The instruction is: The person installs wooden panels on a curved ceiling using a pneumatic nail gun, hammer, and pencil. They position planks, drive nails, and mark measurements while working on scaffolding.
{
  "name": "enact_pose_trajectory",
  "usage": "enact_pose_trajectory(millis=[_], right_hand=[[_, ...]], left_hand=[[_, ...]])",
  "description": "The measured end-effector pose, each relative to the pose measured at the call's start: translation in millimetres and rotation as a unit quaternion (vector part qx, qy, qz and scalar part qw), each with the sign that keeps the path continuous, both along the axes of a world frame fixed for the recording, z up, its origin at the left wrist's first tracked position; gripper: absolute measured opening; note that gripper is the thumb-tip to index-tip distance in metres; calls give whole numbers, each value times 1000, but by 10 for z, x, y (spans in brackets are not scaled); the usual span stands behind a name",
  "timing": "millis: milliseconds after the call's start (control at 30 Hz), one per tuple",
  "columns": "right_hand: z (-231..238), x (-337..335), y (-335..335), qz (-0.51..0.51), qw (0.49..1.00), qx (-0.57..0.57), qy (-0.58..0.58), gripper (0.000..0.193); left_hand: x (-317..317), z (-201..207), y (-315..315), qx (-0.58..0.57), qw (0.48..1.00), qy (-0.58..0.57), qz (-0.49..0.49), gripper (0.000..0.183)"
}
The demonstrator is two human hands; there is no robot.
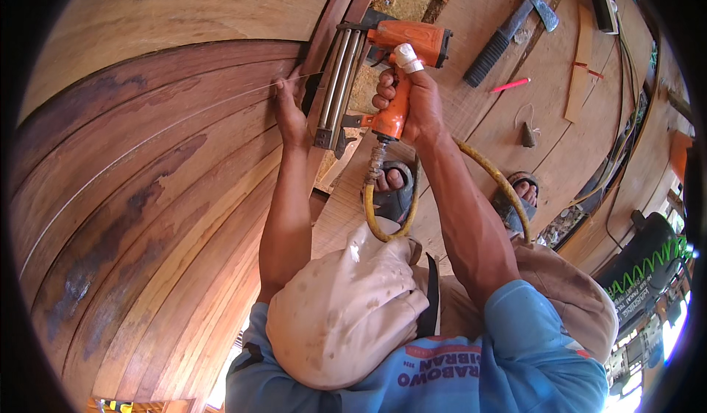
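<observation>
My right hand (418, 107) is wrapped round the handle of an orange nail gun (412, 39), with a white wrapping on one digit. The gun's long metal magazine (341, 85) lies along a reddish-brown wooden strip (333, 26). A yellow air hose (492, 168) joins the base of the handle and loops past my leg. On the strip's left side, my left hand (292, 114) grips its edge, thumb out and the other fingers partly hidden. A thin pale string (221, 93) runs across the planks (162, 162) to that hand.
A hatchet (508, 37) with a black grip lies on the plank floor at the upper right. Near it are a pink marker (509, 85), a plumb bob (527, 134) and a thin wood offcut (580, 67). A black tank (637, 266) stands at far right. Floor gaps run between boards.
</observation>
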State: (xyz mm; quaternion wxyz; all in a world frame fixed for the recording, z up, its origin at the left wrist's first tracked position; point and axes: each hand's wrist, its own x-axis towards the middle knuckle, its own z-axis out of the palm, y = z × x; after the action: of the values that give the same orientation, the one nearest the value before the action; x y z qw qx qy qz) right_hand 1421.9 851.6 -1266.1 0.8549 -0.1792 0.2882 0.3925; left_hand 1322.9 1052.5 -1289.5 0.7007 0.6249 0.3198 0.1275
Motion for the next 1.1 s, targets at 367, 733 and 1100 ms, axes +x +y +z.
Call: enact_pose_trajectory(millis=[367, 733, 1100], right_hand=[[-111, 28, 96, -24, 999, 21, 43, 26], [-151, 38, 77, -37, 998, 34, 47, 26], [-195, 90, 137, -26, 998, 42, 49, 29]], left_hand=[[-32, -115, 97, -54, 998, -22, -30, 81], [-31, -127, 77, -59, 998, -22, -11, 84], [-25, -61, 80, -136, 990, -20, -20, 93]])
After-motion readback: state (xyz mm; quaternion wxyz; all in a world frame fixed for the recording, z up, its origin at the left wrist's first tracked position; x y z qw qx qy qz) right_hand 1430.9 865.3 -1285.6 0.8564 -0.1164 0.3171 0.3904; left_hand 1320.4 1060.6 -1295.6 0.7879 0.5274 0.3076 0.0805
